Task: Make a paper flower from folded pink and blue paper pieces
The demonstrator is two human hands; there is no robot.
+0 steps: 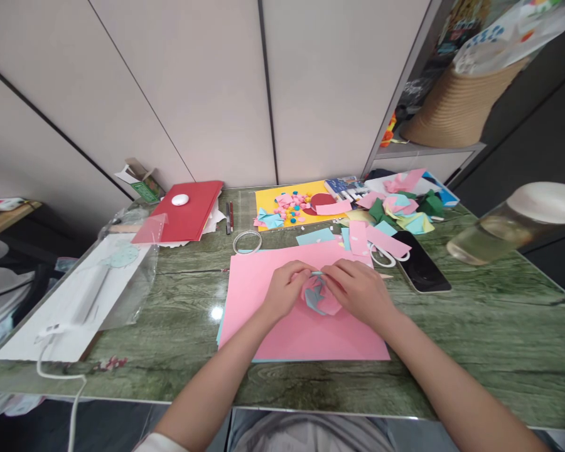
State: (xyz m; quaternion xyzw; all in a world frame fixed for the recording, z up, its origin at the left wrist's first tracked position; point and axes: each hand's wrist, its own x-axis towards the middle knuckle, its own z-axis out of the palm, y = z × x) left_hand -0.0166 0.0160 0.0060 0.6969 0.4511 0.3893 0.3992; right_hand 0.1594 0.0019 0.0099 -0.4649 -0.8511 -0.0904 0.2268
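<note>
Observer: What stands nearest you at your end?

Operator: Nearest, I have the green table (339,388); upon it, a pink sheet (306,344) with pale blue edges showing beneath.

Observer: And the grip?

Operator: I see both closed in a pinch. The left hand (286,287) and the right hand (359,290) hold the far edge of a pink and pale blue paper flower (316,300), fingertips nearly meeting. The flower is above the sheet; I cannot tell whether it touches.

Observer: Beyond the hands?

Operator: To my left, a power strip (90,298); just past the sheet, a roll of tape (235,243). To my right, a phone (421,263), beside it scissors (385,257) partly covered by paper strips, and further right a bottle (480,235) with a white lid.

Observer: Farthest back?

Operator: I make out a red folder (193,213), two pens (231,215), and a yellow sheet (263,199) bearing small coloured balls (292,202). Behind these rises the pale cupboard (207,81).
</note>
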